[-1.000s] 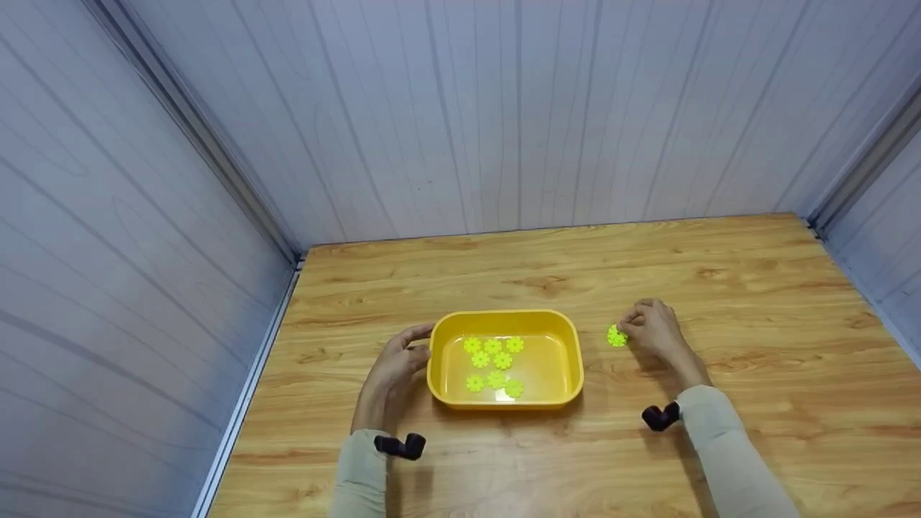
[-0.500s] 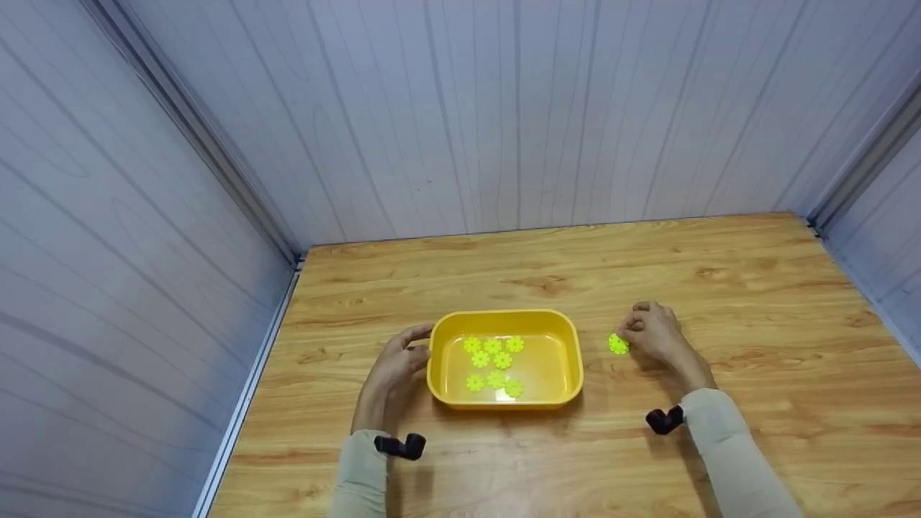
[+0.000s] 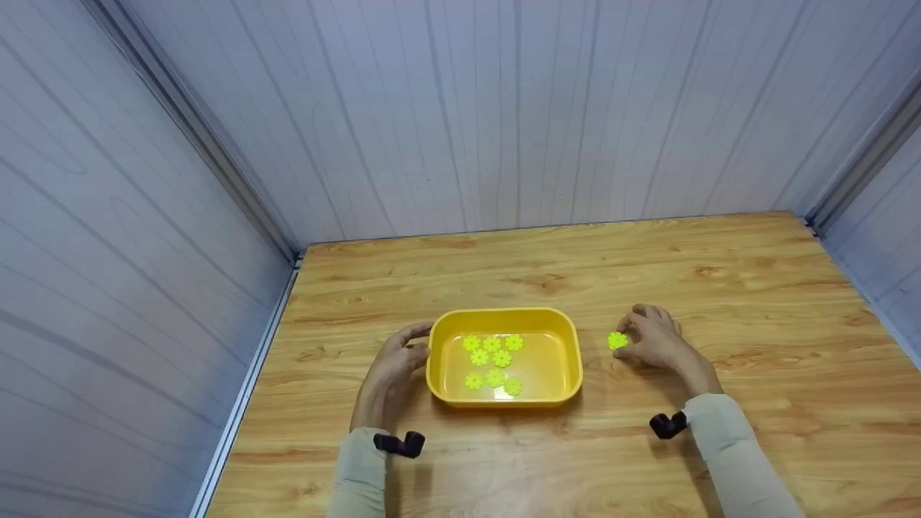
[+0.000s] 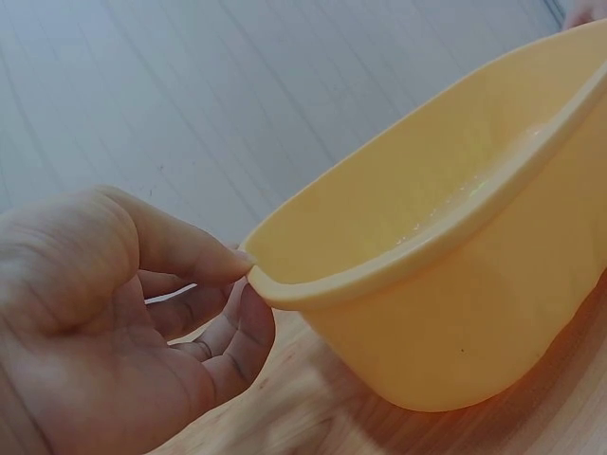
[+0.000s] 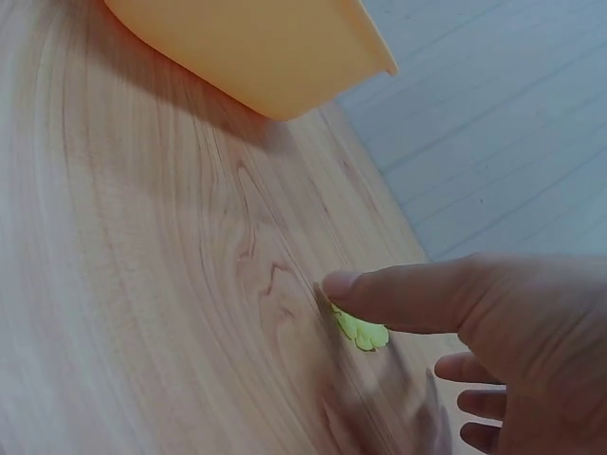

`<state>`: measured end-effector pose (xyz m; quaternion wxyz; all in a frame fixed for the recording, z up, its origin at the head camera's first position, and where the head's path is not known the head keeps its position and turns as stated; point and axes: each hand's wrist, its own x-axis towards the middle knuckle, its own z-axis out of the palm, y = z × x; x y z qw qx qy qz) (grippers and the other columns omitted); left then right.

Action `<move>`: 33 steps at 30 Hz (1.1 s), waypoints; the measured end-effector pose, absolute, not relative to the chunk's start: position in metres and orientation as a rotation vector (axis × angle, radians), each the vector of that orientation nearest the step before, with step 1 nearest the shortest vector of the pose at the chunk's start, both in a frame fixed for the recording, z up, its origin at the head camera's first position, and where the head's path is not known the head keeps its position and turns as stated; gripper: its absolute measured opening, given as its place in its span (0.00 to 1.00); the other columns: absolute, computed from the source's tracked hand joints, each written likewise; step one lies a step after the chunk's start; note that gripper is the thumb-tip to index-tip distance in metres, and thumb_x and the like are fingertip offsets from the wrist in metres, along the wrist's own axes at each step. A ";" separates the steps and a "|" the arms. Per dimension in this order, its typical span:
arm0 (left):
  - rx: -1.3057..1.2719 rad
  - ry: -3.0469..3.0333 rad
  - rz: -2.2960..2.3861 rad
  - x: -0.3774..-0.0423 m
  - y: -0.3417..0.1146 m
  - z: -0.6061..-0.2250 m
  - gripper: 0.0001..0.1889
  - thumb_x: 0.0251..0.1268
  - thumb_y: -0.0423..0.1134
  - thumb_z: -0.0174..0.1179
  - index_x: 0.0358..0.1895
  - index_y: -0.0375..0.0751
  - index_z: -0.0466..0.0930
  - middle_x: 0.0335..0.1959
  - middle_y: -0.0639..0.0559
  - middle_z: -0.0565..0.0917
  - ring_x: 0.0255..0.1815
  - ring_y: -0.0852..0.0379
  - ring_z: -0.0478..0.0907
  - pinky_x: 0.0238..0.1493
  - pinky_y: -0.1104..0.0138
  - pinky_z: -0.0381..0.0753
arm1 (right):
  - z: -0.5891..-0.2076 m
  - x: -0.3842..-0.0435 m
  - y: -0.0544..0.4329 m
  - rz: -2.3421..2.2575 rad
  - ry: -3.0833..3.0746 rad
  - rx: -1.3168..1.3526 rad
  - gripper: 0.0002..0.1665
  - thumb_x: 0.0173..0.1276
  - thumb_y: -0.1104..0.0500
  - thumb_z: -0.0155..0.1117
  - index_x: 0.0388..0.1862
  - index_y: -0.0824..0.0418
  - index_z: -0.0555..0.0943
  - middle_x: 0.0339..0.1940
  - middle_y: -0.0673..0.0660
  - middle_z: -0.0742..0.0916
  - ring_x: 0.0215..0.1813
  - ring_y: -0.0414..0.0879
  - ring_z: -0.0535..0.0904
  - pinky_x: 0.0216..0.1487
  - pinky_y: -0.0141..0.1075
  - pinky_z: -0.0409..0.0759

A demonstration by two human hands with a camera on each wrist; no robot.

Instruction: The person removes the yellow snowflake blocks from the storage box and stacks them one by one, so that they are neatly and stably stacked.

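My left hand [image 3: 391,365] pinches the left rim of a yellow, round-cornered rectangular plastic basin [image 3: 504,311] holding eight fluorescent yellow-green, flower-shaped discs [image 3: 491,344]. My right hand [image 3: 651,339] grips a ninth disc [image 3: 616,340] between thumb and forefinger, near the basin's right end; contact with the wood-grain tabletop [image 3: 540,464] is unclear.

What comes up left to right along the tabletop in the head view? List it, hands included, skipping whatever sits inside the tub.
left hand → yellow tub → loose flower-shaped piece → right hand
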<state>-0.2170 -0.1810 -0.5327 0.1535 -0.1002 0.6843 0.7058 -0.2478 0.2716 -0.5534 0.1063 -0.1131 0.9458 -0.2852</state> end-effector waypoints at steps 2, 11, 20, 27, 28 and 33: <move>-0.301 1.969 2.011 -0.217 -0.181 -0.532 0.27 0.60 0.21 0.54 0.63 0.43 0.72 0.63 0.45 0.69 0.55 0.49 0.72 0.52 0.60 0.77 | -0.553 -0.248 0.272 -0.844 2.781 -0.331 0.22 0.57 0.51 0.72 0.46 0.59 0.77 0.71 0.73 0.60 0.72 0.73 0.44 0.64 0.69 0.39; -0.265 1.973 2.017 -0.217 -0.182 -0.531 0.27 0.60 0.20 0.53 0.63 0.41 0.71 0.63 0.43 0.69 0.56 0.47 0.71 0.53 0.60 0.76 | -0.556 -0.249 0.270 -0.853 2.802 -0.340 0.18 0.60 0.52 0.69 0.44 0.58 0.77 0.71 0.72 0.61 0.72 0.71 0.46 0.65 0.69 0.40; -0.246 1.997 2.007 -0.218 -0.182 -0.533 0.28 0.59 0.20 0.52 0.64 0.39 0.70 0.63 0.42 0.69 0.51 0.51 0.71 0.51 0.62 0.77 | -0.560 -0.250 0.270 -0.864 2.843 -0.364 0.16 0.60 0.53 0.69 0.42 0.60 0.78 0.70 0.73 0.64 0.71 0.72 0.49 0.64 0.69 0.43; -0.252 1.986 2.018 -0.217 -0.181 -0.533 0.28 0.59 0.19 0.53 0.64 0.39 0.70 0.61 0.43 0.69 0.49 0.52 0.71 0.50 0.62 0.77 | -0.563 -0.249 0.269 -0.854 2.886 -0.368 0.17 0.59 0.53 0.70 0.41 0.61 0.78 0.68 0.73 0.66 0.70 0.72 0.52 0.63 0.71 0.45; -0.251 1.990 2.016 -0.217 -0.181 -0.532 0.28 0.58 0.19 0.53 0.64 0.39 0.71 0.61 0.42 0.69 0.48 0.52 0.71 0.49 0.62 0.77 | -0.563 -0.249 0.269 -0.850 2.887 -0.366 0.17 0.59 0.53 0.70 0.41 0.61 0.78 0.68 0.73 0.66 0.70 0.72 0.52 0.63 0.70 0.45; -0.268 1.980 2.021 -0.217 -0.180 -0.531 0.28 0.58 0.19 0.52 0.63 0.40 0.71 0.61 0.43 0.69 0.48 0.52 0.70 0.48 0.63 0.77 | -0.560 -0.249 0.269 -0.835 2.868 -0.357 0.18 0.60 0.53 0.69 0.43 0.62 0.78 0.69 0.74 0.65 0.70 0.72 0.50 0.64 0.70 0.45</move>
